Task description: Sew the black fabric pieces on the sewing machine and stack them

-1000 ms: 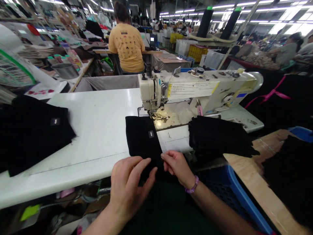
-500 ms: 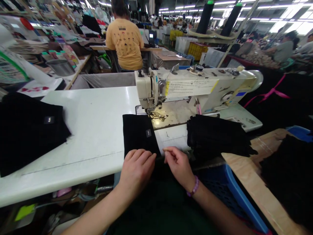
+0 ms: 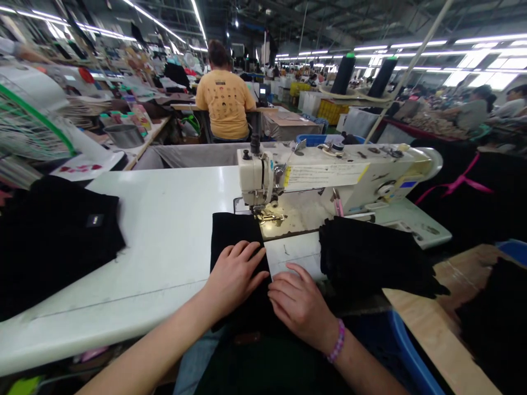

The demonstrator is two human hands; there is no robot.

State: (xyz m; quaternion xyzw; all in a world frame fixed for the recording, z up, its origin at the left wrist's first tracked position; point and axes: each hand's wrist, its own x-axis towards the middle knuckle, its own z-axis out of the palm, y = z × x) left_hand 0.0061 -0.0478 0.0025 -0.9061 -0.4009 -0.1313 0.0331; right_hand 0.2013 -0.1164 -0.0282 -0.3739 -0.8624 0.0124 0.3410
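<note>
A black fabric piece [image 3: 230, 227] lies on the white sewing table, its far edge just in front of the sewing machine's needle area [image 3: 263, 211]. My left hand [image 3: 236, 274] rests on this piece with fingers stretched and slightly spread, covering the spot of its small label. Beside it, my right hand [image 3: 302, 307] touches the piece's right edge with its fingertips. Its index finger is held apart from the other fingers, and the thumb is hidden. The near end of the fabric hangs over the table edge toward my lap.
A labelled black stack [image 3: 61, 230] lies at the table's left. Black folded pieces [image 3: 370, 249] sit at the right, near pink-handled snips [image 3: 337, 203]. Beyond them are a wooden board [image 3: 440, 323] and a blue basket [image 3: 411, 351]. A person in a yellow shirt [image 3: 225, 104] sits ahead.
My left hand has slid forward over the fabric and flattened, covering the label. My right hand has opened from a pinch and lies along the edge. The view has tilted up.
</note>
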